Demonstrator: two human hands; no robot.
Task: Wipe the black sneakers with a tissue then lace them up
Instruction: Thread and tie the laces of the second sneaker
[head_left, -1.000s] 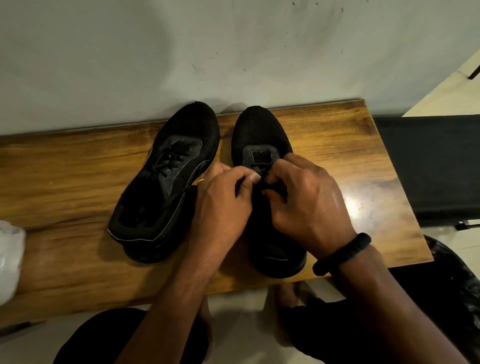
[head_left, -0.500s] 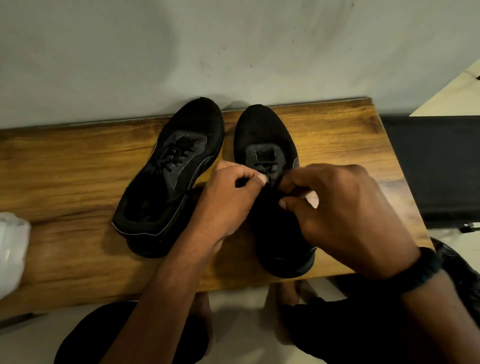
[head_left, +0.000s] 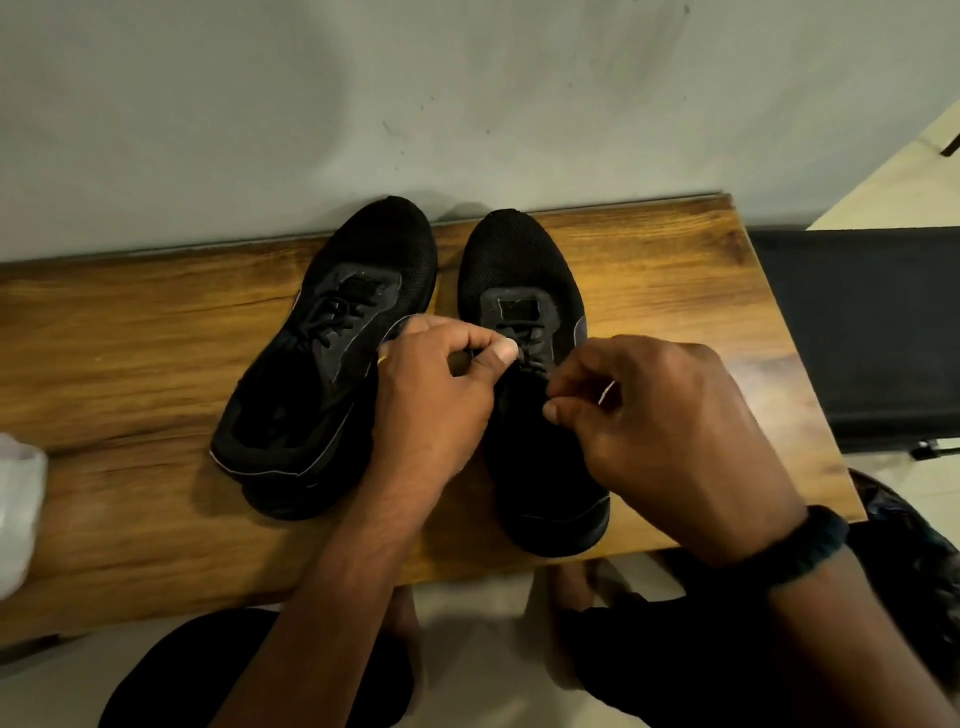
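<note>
Laces the sneaker (head_left: 524, 291) at centre right of the frame, toe to the wall, just beside its mate (head_left: 332, 374) on the wooden bench (head_left: 130, 338). Pinches the lace (head_left: 530, 358) at the eyelets between thumb and forefinger of the left hand (head_left: 436, 400). Draws the right hand (head_left: 670, 431), close against the left a second ago, off toward lower right, fingertips curled together; cannot tell about any lace between them. Probably pulling slack through, so lacing only partway. Leaves the tissue (head_left: 15, 509) at the left edge. Finds no readable brand or writing
</note>
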